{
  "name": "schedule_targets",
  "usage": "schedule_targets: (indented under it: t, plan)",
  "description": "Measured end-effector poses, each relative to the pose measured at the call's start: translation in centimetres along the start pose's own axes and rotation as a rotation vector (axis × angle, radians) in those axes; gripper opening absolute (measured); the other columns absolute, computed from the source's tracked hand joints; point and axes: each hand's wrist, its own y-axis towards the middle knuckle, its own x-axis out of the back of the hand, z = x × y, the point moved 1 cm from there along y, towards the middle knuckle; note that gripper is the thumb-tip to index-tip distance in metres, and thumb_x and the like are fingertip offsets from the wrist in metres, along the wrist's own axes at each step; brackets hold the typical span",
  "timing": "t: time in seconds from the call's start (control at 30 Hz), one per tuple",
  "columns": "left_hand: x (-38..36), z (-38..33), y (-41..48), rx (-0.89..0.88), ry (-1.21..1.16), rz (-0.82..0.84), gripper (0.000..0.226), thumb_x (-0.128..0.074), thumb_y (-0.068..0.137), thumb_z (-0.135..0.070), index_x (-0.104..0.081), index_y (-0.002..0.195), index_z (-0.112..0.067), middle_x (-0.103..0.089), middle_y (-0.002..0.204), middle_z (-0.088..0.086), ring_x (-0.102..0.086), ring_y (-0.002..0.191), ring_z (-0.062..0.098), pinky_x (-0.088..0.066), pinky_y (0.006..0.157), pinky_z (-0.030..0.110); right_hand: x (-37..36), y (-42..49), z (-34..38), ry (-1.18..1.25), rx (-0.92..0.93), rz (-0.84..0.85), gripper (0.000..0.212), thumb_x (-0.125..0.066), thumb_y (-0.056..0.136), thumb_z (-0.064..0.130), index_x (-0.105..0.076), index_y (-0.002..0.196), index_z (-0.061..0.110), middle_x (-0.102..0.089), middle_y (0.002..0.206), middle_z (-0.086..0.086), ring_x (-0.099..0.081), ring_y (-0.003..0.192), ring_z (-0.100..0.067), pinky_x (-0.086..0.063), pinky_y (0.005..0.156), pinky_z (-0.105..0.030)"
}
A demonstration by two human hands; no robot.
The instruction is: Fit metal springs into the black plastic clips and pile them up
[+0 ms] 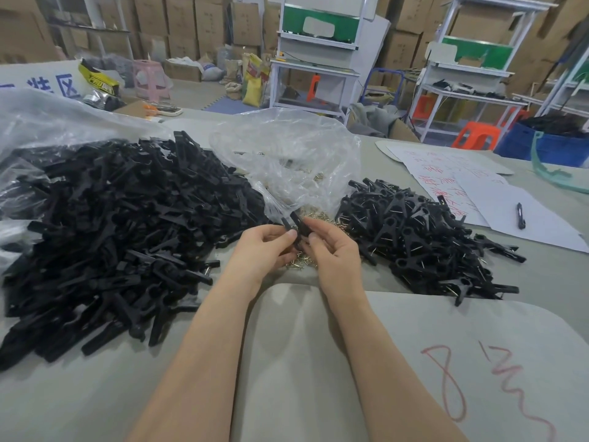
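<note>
— Where are the person's hands?

— Both are raised just over the middle of the desk (318, 362), close together. The left hand (267, 247) and the right hand (331, 250) share one black plastic clip (298, 223), which stands tilted between them.

— And how do the fingers lie?

— The left fingers (287, 235) are curled and pinch the clip's lower part from the left. The right fingers (314, 239) are clamped on it from the other side, thumb forward. It is too small to tell whether a spring already sits in that clip.

— Where are the metal springs?

— They lie in a brass-coloured scatter (323, 220) on the desk, directly under and behind the hands, at the mouth of a crumpled clear plastic bag (287, 154).

— What about the rest of the clips?

— A large loose heap of black clip parts (121, 224) spreads to the left, touching the bag. A smaller pile of fitted clips (424, 237), with metal ends showing, lies to the right of the springs.

— Is there anything else nearby?

— White sheets of paper (462, 180) with red writing lie beyond the right pile, with a black pen (520, 215) on top of one. There are red scrawls (446, 378) on the desk's near right corner.
</note>
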Motion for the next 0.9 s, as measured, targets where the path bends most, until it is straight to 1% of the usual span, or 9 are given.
schedule_targets:
  t: [0.07, 0.1, 0.2, 0.23, 0.33, 0.5, 0.7, 0.8, 0.9]
  plan:
    - [-0.07, -0.07, -0.09, -0.003, -0.019, 0.003, 0.007, -0.064, 0.089, -0.009, -0.064, 0.092, -0.003, -0.064, 0.090, 0.013, -0.063, 0.077, 0.016, -0.057, 0.073, 0.021, 0.00, 0.03, -0.07, -0.043, 0.017, -0.040, 0.032, -0.047, 0.093, -0.009, -0.064, 0.107, 0.015, -0.068, 0.106, 0.002, -0.065, 0.105, -0.013, -0.052, 0.092, -0.029]
    - [-0.09, -0.09, -0.13, -0.002, -0.030, 0.004, 0.005, -0.064, 0.089, -0.009, -0.064, 0.090, -0.003, -0.064, 0.088, 0.013, -0.063, 0.076, 0.016, -0.057, 0.072, 0.021, -0.03, 0.02, -0.10, -0.078, 0.035, -0.057, 0.031, -0.048, 0.092, -0.008, -0.063, 0.108, 0.014, -0.067, 0.106, 0.003, -0.064, 0.106, -0.010, -0.051, 0.093, -0.027]
    - [-0.10, -0.14, -0.26, 0.003, -0.062, 0.010, 0.005, -0.065, 0.088, -0.007, -0.063, 0.087, -0.003, -0.064, 0.084, 0.012, -0.064, 0.073, 0.015, -0.057, 0.070, 0.019, -0.20, -0.12, -0.06, -0.181, 0.093, -0.076, 0.031, -0.052, 0.090, -0.007, -0.063, 0.107, 0.016, -0.066, 0.099, 0.013, -0.063, 0.095, 0.008, -0.049, 0.087, -0.013]
    - [-0.12, -0.18, -0.31, 0.004, -0.073, 0.016, 0.005, -0.065, 0.088, -0.007, -0.063, 0.087, -0.002, -0.064, 0.085, 0.012, -0.064, 0.074, 0.015, -0.057, 0.071, 0.020, -0.19, -0.10, -0.12, -0.202, 0.104, -0.083, 0.030, -0.053, 0.090, -0.007, -0.064, 0.106, 0.016, -0.067, 0.097, 0.013, -0.064, 0.093, 0.007, -0.048, 0.086, -0.012]
    - [-0.14, -0.27, -0.37, 0.005, -0.080, 0.026, 0.007, -0.065, 0.088, -0.007, -0.064, 0.090, 0.000, -0.064, 0.089, 0.014, -0.065, 0.076, 0.016, -0.058, 0.075, 0.021, -0.13, -0.06, -0.13, -0.257, 0.120, -0.102, 0.027, -0.055, 0.090, -0.004, -0.067, 0.106, 0.015, -0.068, 0.097, 0.006, -0.066, 0.095, -0.006, -0.050, 0.090, -0.022]
    - [-0.01, -0.35, -0.52, 0.006, -0.077, 0.002, 0.004, -0.065, 0.088, -0.007, -0.065, 0.085, -0.005, -0.066, 0.083, 0.009, -0.065, 0.072, 0.013, -0.056, 0.068, 0.018, -0.26, -0.20, 0.20, -0.114, 0.049, -0.100, 0.019, -0.055, 0.093, 0.001, -0.070, 0.101, 0.009, -0.073, 0.096, -0.006, -0.069, 0.092, -0.016, -0.054, 0.084, -0.027]
    - [-0.12, -0.33, -0.68, -0.012, -0.082, 0.025, 0.007, -0.064, 0.087, -0.003, -0.066, 0.082, -0.007, -0.069, 0.078, 0.006, -0.069, 0.074, 0.013, -0.056, 0.068, 0.018, 0.23, -0.06, 0.74, 0.017, -0.044, -0.048, 0.014, -0.056, 0.091, -0.004, -0.065, 0.094, 0.006, -0.069, 0.084, -0.008, -0.065, 0.073, -0.011, -0.053, 0.071, -0.018]
    - [-0.07, -0.31, -0.71, -0.029, -0.051, 0.031, 0.012, -0.061, 0.088, 0.001, -0.065, 0.084, -0.009, -0.069, 0.077, 0.003, -0.069, 0.071, 0.009, -0.055, 0.065, 0.016, 0.45, -0.04, 0.67, -0.013, -0.094, -0.025, 0.014, -0.058, 0.090, -0.003, -0.060, 0.097, 0.009, -0.067, 0.091, -0.009, -0.063, 0.078, -0.011, -0.051, 0.071, -0.015]
    - [-0.16, -0.29, -0.65, -0.067, 0.045, 0.034, 0.013, -0.060, 0.089, 0.001, -0.065, 0.089, -0.011, -0.069, 0.085, 0.005, -0.067, 0.076, 0.010, -0.055, 0.072, 0.018, 0.60, 0.00, 0.69, -0.045, -0.136, 0.000, 0.023, -0.059, 0.091, 0.001, -0.057, 0.111, 0.011, -0.067, 0.104, -0.012, -0.062, 0.089, -0.013, -0.051, 0.080, -0.019]
